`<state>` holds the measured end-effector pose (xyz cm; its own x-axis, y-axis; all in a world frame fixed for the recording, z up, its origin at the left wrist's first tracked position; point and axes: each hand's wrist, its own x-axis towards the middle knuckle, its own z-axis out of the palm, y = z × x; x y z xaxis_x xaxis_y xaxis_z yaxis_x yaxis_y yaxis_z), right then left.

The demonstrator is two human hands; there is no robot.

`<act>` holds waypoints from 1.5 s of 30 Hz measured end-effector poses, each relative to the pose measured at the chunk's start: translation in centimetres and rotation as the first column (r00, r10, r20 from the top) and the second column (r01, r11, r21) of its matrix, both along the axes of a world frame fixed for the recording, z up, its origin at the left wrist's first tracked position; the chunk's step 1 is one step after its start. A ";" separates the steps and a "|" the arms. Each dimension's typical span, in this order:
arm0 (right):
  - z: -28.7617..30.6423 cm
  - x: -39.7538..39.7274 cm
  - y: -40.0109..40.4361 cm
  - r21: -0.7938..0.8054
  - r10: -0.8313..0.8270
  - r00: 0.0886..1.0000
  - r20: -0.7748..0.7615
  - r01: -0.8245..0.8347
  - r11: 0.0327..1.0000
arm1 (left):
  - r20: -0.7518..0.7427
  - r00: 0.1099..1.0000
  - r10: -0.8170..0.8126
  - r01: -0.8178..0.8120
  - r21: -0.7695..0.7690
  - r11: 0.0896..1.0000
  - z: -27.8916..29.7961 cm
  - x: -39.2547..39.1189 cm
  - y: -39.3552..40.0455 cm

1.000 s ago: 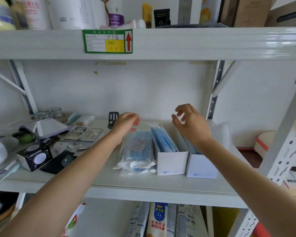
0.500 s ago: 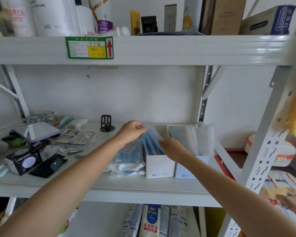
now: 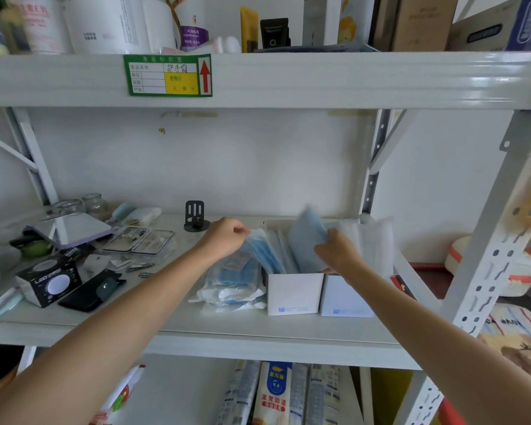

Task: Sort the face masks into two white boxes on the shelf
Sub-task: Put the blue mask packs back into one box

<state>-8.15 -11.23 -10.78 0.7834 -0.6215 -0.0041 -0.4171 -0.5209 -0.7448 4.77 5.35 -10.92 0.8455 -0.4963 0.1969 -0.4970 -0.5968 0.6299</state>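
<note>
Two white boxes stand side by side on the middle shelf: the left box [image 3: 294,292] holds blue wrapped face masks, the right box [image 3: 347,297] holds white wrapped ones [image 3: 371,240]. My right hand [image 3: 337,251] grips a blue wrapped mask [image 3: 307,237], raised above the left box. My left hand [image 3: 227,236] is closed on the upper edges of the blue masks [image 3: 264,250] leaning at that box's left side. A loose pile of bagged blue masks [image 3: 230,280] lies on the shelf just left of the boxes.
Left part of the shelf holds a black phone stand [image 3: 195,216], a manicure set [image 3: 140,240], a small black speaker [image 3: 48,282], a dark wallet [image 3: 94,291], a mirror and glass jars. The upper shelf [image 3: 288,79] hangs low above. A grey upright post [image 3: 488,256] stands at right.
The view shifted. My right hand went down into the left box, took hold of a blue mask and lifted it. My left hand moved right onto the blue masks at the box.
</note>
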 end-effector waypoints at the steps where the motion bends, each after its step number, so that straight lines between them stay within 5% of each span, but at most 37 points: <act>1: -0.1 0.1 0.2 -0.053 0.031 0.999 -0.037 -0.033 0.998 | 0.037 0.999 0.011 -0.012 0.026 1.000 0.1 0.0 -0.1; 4: -1.0 0.0 1.5 -0.224 0.137 0.980 -0.147 -0.168 0.960 | 0.178 0.984 0.003 -0.024 0.117 0.993 0.2 -0.4 -0.4; 7: -3.2 -0.5 3.2 -0.535 0.202 0.925 -0.323 -0.355 0.767 | 0.319 0.947 -0.045 -0.023 0.207 0.978 0.6 -1.3 -0.7; 10: -5.8 -1.1 3.8 -0.798 0.321 0.923 -0.211 -0.352 0.489 | 0.395 0.892 -0.218 0.065 0.365 0.929 1.1 -1.4 -0.9; 15: -7.7 -2.0 0.7 -0.912 0.425 0.904 -0.043 -0.209 0.353 | 0.297 0.881 -0.368 0.108 0.631 0.768 0.2 -0.9 -0.2; 18: -7.2 -3.3 -0.6 -0.899 0.459 0.889 -0.004 -0.204 0.387 | 0.321 0.903 -0.285 0.094 0.500 0.861 -0.1 -1.0 -0.3; 22: -6.1 -4.0 -1.3 -0.807 0.437 0.885 0.160 -0.137 0.574 | 0.276 0.948 -0.155 0.072 0.289 0.955 1.0 -2.2 -1.8; 27: -6.4 -4.2 -1.5 -0.623 0.400 0.767 0.502 0.000 0.782 | 0.324 0.927 -0.188 0.047 0.398 0.916 2.3 -3.1 -3.0; 29: -6.0 -4.4 -1.0 -0.529 0.362 0.708 0.607 0.019 0.849 | 0.280 0.949 -0.148 0.055 0.313 0.948 3.1 -3.9 -3.2; 33: -6.1 -5.2 -0.7 -0.580 0.446 0.586 0.677 0.051 0.813 | -0.107 0.991 -0.074 0.064 -0.096 0.993 4.4 -6.1 -3.7; 36: -6.1 -5.6 -0.7 -0.588 0.502 0.473 0.724 0.044 0.808 | -0.439 0.872 -0.216 -0.024 -0.479 0.877 4.5 -6.8 -3.5; 38: -6.0 -5.7 -0.4 -0.626 0.555 0.433 0.710 0.028 0.779 | -0.498 0.762 -0.414 -0.041 -0.675 0.736 4.6 -7.7 -3.3; 40: -6.2 -5.5 -0.5 -0.682 0.605 0.437 0.666 0.028 0.731 | -0.499 0.704 -0.506 -0.013 -0.721 0.693 4.8 -8.5 -3.1; 45: -6.1 -5.7 -0.4 -0.703 0.635 0.513 0.578 -0.082 0.706 | -0.440 0.743 -0.504 0.025 -0.735 0.678 4.0 -8.3 -2.6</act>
<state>-13.81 -11.63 -16.87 0.4558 0.0571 0.8882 0.4654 -0.8660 -0.1832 -3.54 2.76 -6.93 0.7474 -0.6577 0.0941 0.0372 0.1828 0.9824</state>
